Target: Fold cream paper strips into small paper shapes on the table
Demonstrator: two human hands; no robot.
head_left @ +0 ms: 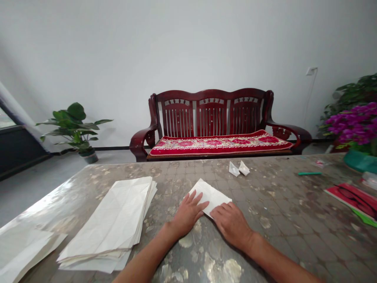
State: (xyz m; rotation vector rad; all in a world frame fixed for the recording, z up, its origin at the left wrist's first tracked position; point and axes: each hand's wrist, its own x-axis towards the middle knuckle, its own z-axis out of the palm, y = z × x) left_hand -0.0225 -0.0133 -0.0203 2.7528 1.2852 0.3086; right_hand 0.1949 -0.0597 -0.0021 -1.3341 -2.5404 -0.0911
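White angular paper sheet (212, 195), seemingly mid-fold: left hand (189, 212) spread atop, right hand (231, 222) curled at its right corner, grip unclear. Next move likely calls for steady pressing.

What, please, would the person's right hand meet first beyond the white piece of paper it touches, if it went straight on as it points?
Probably the left hand, which lies spread on the same white piece of paper ahead of the right hand, though the exact gap is hard to judge.
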